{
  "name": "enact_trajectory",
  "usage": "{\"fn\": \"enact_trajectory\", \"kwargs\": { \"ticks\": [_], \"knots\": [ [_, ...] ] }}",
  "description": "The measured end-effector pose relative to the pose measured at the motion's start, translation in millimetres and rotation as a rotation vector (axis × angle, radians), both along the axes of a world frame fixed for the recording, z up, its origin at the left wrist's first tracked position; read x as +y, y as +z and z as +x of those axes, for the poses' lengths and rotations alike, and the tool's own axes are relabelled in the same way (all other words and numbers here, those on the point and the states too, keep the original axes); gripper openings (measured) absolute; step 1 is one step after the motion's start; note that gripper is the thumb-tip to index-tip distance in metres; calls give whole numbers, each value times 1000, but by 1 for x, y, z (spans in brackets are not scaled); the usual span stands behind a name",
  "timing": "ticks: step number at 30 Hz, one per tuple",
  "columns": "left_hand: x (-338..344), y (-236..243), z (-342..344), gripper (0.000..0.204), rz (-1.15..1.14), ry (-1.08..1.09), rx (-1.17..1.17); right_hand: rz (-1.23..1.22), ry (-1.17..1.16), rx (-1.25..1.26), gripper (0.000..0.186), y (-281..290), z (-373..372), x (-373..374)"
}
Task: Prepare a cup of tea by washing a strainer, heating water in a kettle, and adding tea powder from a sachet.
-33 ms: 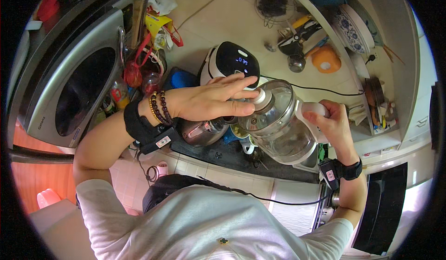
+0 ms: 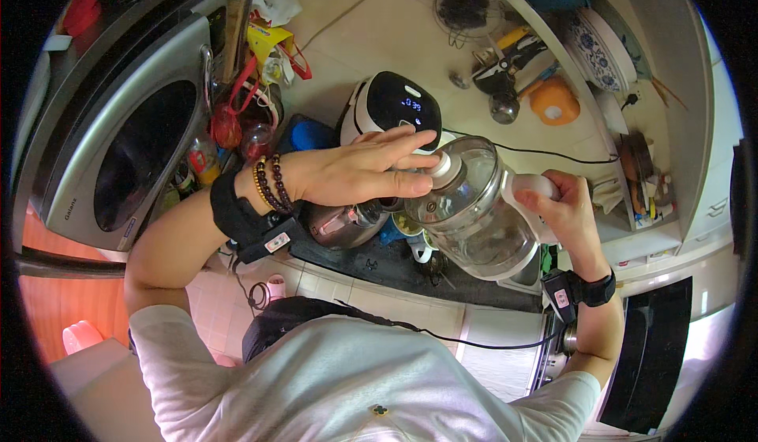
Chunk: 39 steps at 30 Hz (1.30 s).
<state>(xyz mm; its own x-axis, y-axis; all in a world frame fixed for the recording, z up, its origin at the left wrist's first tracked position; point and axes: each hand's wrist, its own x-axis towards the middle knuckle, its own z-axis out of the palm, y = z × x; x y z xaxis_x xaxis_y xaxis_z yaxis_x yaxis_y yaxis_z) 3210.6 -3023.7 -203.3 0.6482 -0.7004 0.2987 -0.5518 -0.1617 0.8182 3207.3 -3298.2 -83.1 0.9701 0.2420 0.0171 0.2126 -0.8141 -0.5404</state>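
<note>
A clear glass jug with a white handle hangs tilted to the left above the dark counter. My right hand is wrapped round the handle. My left hand is stretched out flat with its fingers apart. Its fingertips reach the white knob of the jug's clear lid; I cannot tell whether they press on it. Just behind my left hand stands a white rice cooker with a lit black panel. Beneath the hand, partly covered, is a shiny brownish metal pot or kettle.
A silver microwave takes up the left side. Several bottles and bags crowd beside it. On the right, a shelf holds a blue-patterned bowl. An orange object and kitchen tools lie by the back wall. A black cord runs behind the jug.
</note>
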Motion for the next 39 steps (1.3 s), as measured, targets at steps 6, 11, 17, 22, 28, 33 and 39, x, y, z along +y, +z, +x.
{"fn": "enact_trajectory", "kwargs": {
  "ticks": [6,11,17,22,28,33,39],
  "knots": [
    [4,-1,2,78,-80,-27,57,-58,-8,-8,25,7,0,12],
    [6,0,2,62,-42,-40,60,15,16,-23,24,8,1,16],
    [8,-1,1,61,-26,-10,58,-71,57,-33,26,10,7,15],
    [8,-3,-1,77,-115,-24,144,-193,40,-24,26,15,6,23],
    [12,-6,-3,79,-143,-28,136,-207,90,-39,26,19,4,30],
    [13,-3,-4,73,-120,-41,140,-199,96,-22,26,18,5,32],
    [15,-1,-7,67,-86,-21,128,-261,112,-46,25,23,7,37]
  ]
}}
